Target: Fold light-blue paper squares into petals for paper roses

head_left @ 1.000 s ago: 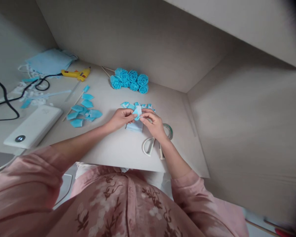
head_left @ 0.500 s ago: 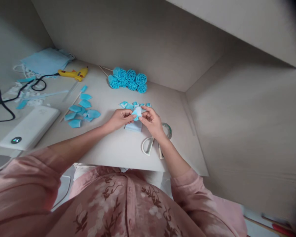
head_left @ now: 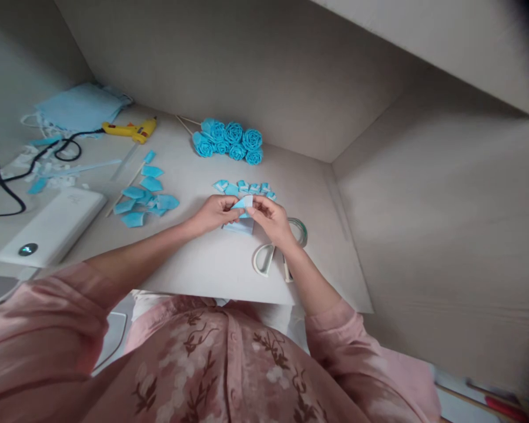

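Note:
A small piece of blue fabric, pale on one side, is pinched between my two hands above the table. My left hand grips its left side with thumb and fingers. On its right edge my right hand is closed, thumb in front. Beneath the hands lies a light blue folded square, partly covered. Just beyond them several small folded blue pieces lie in a row. Scissors with white handles rest under my right wrist, their blades hidden.
Blue fabric roses on sticks lie near the back wall. Cut blue petals are spread at left, beside a white power bank. A yellow glue gun, its black cord, white scraps and a stack of blue face masks occupy the back left.
The blue piece has turned and been flattened between my fingers, showing a straighter shape. Both hands stay in nearly the same place.

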A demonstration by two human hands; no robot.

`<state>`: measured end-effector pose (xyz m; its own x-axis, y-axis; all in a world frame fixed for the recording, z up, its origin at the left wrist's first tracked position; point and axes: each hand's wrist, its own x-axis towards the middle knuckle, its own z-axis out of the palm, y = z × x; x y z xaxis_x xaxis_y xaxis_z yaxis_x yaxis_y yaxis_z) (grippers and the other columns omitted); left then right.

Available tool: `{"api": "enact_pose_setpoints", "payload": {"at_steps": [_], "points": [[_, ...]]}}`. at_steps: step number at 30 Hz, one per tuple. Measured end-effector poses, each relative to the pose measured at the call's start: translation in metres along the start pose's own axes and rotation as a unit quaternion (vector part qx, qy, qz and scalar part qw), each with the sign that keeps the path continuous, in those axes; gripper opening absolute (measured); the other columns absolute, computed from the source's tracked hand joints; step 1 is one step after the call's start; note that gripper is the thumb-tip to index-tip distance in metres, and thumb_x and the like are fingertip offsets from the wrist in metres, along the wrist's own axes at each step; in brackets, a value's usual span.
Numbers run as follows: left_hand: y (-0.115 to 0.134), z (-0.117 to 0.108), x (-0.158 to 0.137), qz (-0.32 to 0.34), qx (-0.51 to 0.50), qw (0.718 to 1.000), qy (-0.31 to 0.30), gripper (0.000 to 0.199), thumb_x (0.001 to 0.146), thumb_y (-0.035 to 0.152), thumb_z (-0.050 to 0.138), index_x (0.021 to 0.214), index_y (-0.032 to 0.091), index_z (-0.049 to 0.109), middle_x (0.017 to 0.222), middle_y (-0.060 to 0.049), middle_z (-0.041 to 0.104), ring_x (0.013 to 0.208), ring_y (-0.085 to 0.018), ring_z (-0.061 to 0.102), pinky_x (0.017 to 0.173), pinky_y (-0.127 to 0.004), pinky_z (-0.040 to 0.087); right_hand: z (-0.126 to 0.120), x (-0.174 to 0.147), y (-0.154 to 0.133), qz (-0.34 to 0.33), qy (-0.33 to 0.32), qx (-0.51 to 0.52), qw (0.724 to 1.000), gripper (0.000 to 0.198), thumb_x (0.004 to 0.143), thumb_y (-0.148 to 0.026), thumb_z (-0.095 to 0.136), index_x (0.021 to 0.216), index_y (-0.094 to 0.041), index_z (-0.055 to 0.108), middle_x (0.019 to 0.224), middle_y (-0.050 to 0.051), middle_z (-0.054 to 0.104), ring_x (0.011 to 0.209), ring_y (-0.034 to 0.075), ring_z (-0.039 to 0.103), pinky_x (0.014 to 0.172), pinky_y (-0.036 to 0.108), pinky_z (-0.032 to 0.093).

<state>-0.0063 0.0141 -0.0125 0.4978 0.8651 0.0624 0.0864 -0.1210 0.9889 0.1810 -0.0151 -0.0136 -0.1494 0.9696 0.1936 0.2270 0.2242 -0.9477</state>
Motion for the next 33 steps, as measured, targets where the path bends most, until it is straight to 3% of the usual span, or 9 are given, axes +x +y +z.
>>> {"api": "enact_pose_setpoints", "payload": {"at_steps": [5,12,16,22,33], "points": [[0.0,0.003,-0.002,0.023,0.027,0.999,-0.035,0.032,0.074,0.04,0.064,0.059,0.017,0.05,0.052,0.005,0.046,0.049,-0.006,0.04,0.047,-0.019,0.03,-0.001,-0.002,-0.007,-0.014,0.006,-0.041,0.999,0.022,0.078,-0.041,0.072,0.091,-0.022,0.07,0.075,-0.002,0.061,0.072,0.014,0.057,0.074,0.028,0.048],[0.004,0.0,-0.003,0.018,0.024,0.998,-0.063,0.031,0.074,0.04,0.067,0.061,0.016,0.052,0.054,0.004,0.049,0.051,-0.007,0.043,0.049,-0.02,0.032,-0.001,-0.003,-0.014,-0.075,0.028,-0.115,0.99,0.011,0.083,-0.034,0.067,0.082,-0.023,0.068,0.082,0.0,0.069,0.075,0.016,0.06,0.078,0.031,0.048],[0.006,-0.002,-0.004,-0.015,-0.043,0.995,-0.086,0.031,0.075,0.041,0.071,0.066,0.015,0.056,0.056,0.001,0.057,0.048,-0.007,0.046,0.048,-0.021,0.036,-0.004,-0.004,-0.016,-0.167,0.037,-0.188,0.967,0.012,0.089,-0.032,0.063,0.085,-0.025,0.071,0.082,0.002,0.071,0.081,0.019,0.063,0.081,0.035,0.049],[0.011,-0.001,-0.005,-0.039,-0.096,0.993,-0.061,0.031,0.071,0.039,0.075,0.068,0.014,0.059,0.056,0.001,0.059,0.048,-0.007,0.05,0.047,-0.019,0.039,-0.008,-0.002,-0.011,-0.272,0.025,-0.254,0.928,0.016,0.094,-0.026,0.059,0.095,-0.026,0.075,0.091,0.003,0.077,0.086,0.018,0.068,0.081,0.036,0.051],[0.011,0.0,-0.005,-0.056,-0.132,0.988,-0.053,0.033,0.069,0.042,0.077,0.068,0.014,0.059,0.056,0.001,0.062,0.049,-0.007,0.053,0.046,-0.018,0.04,-0.01,-0.002,-0.008,-0.313,0.033,-0.304,0.899,0.025,0.096,-0.018,0.054,0.101,-0.027,0.077,0.094,0.003,0.077,0.087,0.017,0.069,0.079,0.034,0.054]]}}
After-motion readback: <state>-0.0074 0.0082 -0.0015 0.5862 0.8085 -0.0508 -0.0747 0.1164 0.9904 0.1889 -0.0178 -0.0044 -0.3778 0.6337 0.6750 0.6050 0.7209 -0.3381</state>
